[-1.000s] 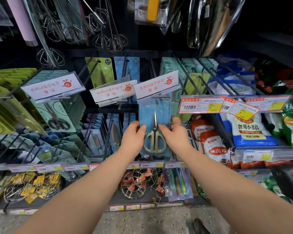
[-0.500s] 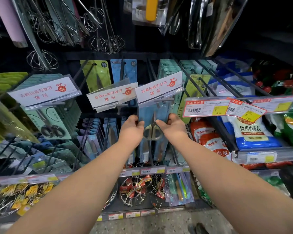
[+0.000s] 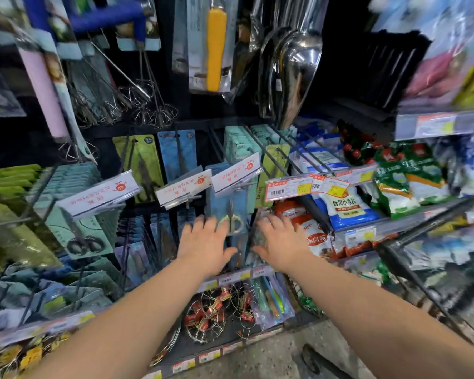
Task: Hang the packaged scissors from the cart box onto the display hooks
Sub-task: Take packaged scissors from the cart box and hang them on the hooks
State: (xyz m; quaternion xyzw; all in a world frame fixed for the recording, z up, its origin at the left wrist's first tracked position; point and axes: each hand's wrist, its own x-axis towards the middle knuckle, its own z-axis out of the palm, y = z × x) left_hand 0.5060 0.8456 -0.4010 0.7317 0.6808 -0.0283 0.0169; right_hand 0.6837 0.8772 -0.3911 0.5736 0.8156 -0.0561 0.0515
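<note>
A blue-carded pack of scissors hangs on a display hook behind a white tag with red print, its metal handles showing between my hands. My left hand is just left of and below the pack, fingers spread, holding nothing. My right hand is to its right, fingers apart and empty too. Neither hand touches the pack. The cart box is out of view.
More hooks carry green, blue and teal scissor packs. Whisks and steel scoops hang above. Food bags fill shelves at right. A dark cart edge crosses the lower right. Price rail runs below my hands.
Both hands have let go of the blue scissor pack and drawn back with fingers spread; the pack stays hanging on its hook. The view has shifted and blurred.
</note>
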